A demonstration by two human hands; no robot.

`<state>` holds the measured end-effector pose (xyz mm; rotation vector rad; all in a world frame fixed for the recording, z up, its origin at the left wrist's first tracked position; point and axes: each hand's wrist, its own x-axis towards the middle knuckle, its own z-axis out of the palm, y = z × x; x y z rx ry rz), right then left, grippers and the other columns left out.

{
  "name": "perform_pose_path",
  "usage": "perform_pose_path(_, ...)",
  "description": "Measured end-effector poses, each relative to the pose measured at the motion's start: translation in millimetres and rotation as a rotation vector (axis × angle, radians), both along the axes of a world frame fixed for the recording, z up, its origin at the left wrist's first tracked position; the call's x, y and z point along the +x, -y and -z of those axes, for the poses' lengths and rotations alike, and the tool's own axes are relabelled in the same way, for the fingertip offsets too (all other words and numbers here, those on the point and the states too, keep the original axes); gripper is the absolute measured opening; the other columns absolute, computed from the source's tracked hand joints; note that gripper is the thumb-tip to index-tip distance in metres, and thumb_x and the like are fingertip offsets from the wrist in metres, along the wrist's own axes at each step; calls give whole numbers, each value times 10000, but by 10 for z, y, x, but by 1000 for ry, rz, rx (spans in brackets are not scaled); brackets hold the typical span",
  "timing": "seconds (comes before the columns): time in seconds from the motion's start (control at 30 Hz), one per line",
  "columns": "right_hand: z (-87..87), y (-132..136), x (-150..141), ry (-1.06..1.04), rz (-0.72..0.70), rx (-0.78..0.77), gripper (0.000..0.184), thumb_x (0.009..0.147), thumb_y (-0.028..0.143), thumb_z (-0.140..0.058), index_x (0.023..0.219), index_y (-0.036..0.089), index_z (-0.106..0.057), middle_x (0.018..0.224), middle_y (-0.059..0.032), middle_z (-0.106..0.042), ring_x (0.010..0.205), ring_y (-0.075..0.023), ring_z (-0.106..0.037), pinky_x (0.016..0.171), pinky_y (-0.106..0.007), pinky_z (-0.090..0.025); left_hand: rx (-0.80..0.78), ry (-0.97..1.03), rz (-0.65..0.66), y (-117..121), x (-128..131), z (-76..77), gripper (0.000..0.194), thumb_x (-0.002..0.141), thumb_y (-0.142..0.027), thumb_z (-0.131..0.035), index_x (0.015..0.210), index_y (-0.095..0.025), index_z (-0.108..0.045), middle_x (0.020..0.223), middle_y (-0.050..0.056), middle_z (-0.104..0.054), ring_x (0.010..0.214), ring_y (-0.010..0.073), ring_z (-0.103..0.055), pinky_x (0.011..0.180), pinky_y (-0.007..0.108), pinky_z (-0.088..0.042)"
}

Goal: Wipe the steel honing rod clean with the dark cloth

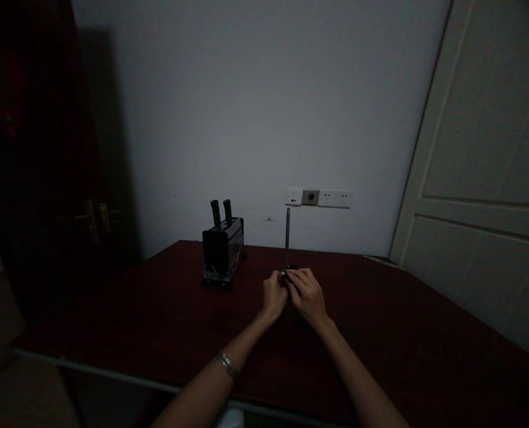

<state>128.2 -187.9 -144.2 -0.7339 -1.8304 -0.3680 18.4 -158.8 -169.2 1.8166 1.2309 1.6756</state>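
Both my hands meet over the middle of the dark red table (380, 333). My left hand (273, 297) and my right hand (306, 294) are closed together round the dark handle of a knife (287, 238). Its narrow grey blade stands upright above my fingers. The handle itself is mostly hidden by them. A black knife block (223, 252) with two dark handles sticking out of its top stands on the table to the left of my hands, a short way off. A bracelet (227, 364) is on my left wrist.
A white wall with a strip of sockets (320, 198) runs behind the table. A dark wooden door (37, 166) with a metal handle is at the left, a pale panelled door (487, 178) at the right. The room is dim.
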Motion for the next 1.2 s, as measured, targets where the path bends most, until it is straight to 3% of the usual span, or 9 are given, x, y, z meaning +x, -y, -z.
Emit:
perform_pose_path(0.5, -16, 21, -93, -203, 12, -132, 197, 865, 229, -454, 787, 203, -633, 754, -64, -624, 762, -212, -513, 695, -357, -437, 7, 4, -2, 28, 19, -33, 77, 744, -143, -512, 675, -171, -532, 644, 25, -613, 599, 142, -577, 554, 210, -365)
perform_pose_path(0.7, 35, -88, 28, -566, 3, -296, 284, 847, 366, -468, 707, 164, -609, 716, -50, -588, 687, -178, -540, 654, -296, -416, 8, -31, -46, -19, -12, -54, 53, 712, -182, -618, 751, -165, -586, 747, 43, -665, 687, 158, -614, 625, 229, -414)
perform_pose_path(0.87, 25, -249, 282, -803, 164, -322, 403, 810, 463, -463, 825, 113, -661, 847, -114, -659, 790, -217, -578, 744, -320, -422, -23, -1, -64, -50, -23, -90, 147, 681, -233, -694, 775, -154, -613, 773, 45, -680, 706, 152, -625, 651, 234, -444)
perform_pose_path(0.93, 23, -283, 357, -754, 221, -283, 414, 816, 452, -451, 867, 107, -676, 901, -134, -669, 850, -231, -575, 793, -338, -419, -32, 1, -50, -45, -21, -99, 145, 680, -228, -699, 774, -151, -621, 780, 47, -685, 718, 151, -631, 660, 235, -454)
perform_pose_path(1.07, 69, -299, 369, -411, 307, -286, 377, 848, 370, -416, 958, 126, -682, 995, -129, -658, 940, -232, -539, 860, -346, -402, -38, 6, -5, -49, -18, -97, 130, 690, -208, -688, 797, -151, -639, 797, 51, -693, 754, 157, -647, 694, 248, -474)
perform_pose_path(1.2, 161, -313, 290, -150, 341, -551, 341, 851, 295, -410, 997, 137, -675, 1066, -129, -638, 1012, -236, -528, 903, -339, -372, -23, 15, 12, -70, -26, -96, 147, 694, -189, -682, 832, -150, -652, 823, 58, -698, 788, 165, -654, 725, 262, -487)
